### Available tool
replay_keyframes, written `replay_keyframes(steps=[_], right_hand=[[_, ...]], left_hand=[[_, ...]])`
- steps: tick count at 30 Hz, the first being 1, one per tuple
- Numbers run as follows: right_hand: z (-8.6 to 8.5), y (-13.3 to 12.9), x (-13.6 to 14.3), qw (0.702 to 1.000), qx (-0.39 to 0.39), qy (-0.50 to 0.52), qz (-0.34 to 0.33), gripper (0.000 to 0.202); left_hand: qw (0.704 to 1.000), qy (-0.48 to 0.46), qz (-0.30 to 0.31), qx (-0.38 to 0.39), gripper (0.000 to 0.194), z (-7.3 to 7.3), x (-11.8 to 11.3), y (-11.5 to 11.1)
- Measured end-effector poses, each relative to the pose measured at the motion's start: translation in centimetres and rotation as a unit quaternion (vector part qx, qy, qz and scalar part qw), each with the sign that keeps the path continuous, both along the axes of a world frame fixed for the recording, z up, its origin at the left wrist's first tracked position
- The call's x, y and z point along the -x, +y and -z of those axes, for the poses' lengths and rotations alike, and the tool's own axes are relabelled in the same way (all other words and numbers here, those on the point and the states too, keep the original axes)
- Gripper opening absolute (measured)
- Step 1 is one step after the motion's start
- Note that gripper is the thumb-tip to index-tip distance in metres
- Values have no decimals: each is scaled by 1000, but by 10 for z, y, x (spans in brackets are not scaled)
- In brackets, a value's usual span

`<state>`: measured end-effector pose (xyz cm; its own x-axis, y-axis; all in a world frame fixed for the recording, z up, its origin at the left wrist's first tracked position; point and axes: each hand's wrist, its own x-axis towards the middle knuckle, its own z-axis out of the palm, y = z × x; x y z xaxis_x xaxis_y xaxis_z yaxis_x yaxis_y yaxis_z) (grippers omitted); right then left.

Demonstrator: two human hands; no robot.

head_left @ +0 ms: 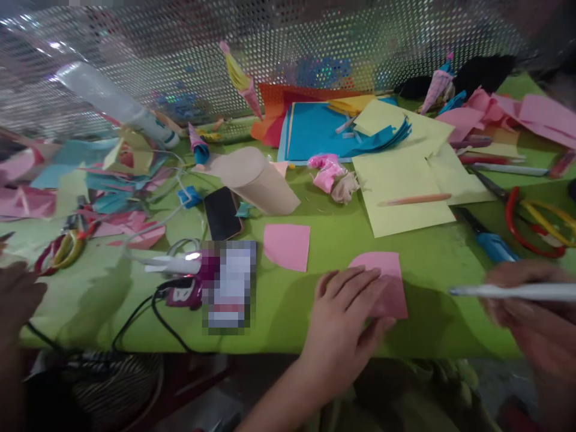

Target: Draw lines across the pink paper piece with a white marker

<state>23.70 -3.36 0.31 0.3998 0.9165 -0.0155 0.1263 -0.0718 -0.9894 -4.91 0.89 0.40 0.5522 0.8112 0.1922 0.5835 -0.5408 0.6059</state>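
My left hand (pixel 344 318) lies with its fingers stretched over a pink paper piece (pixel 392 288) that has one rounded corner, near the table's front edge. The palm side is hidden. At the right, my right hand (pixel 531 318) grips a white pen (pixel 504 291), its tip pointing left towards the pink paper but apart from it. A second pink paper piece (pixel 288 245), also with a curved side, lies flat to the left. Just beyond my right hand is a blue-handled tool (pixel 495 246), partly covered by the hand.
Phones (pixel 224 213), cables and a beige paper roll (pixel 261 180) occupy the middle left. Pale yellow sheets (pixel 400 180), blue paper (pixel 315 129) and red-and-yellow scissors (pixel 535 222) lie farther back. Paper scraps surround other scissors (pixel 67 246). Another person's hand (pixel 20 294) is at the left edge.
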Motion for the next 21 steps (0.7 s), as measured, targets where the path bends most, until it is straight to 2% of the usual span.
replay_keyframes(steps=[3,7,11,15,21], right_hand=[[3,8,22,991,-2,112,-70,21],[5,6,37,984,-4,144,-104,16],[7,-4,42,982,2,145,-118,15],[6,-10,49,981,11,127,-149,20],[7,-14,66,980,-2,149,-130,30]], left_hand=[[999,-33,3,13,40,-6,-19,1],[1000,-25,6,2,34,-7,-33,-4],[999,-15,-4,-29,29,-7,-34,-9],[996,31,36,-76,18,-4,-31,-12],[990,90,75,-82,14,3,-24,-20]])
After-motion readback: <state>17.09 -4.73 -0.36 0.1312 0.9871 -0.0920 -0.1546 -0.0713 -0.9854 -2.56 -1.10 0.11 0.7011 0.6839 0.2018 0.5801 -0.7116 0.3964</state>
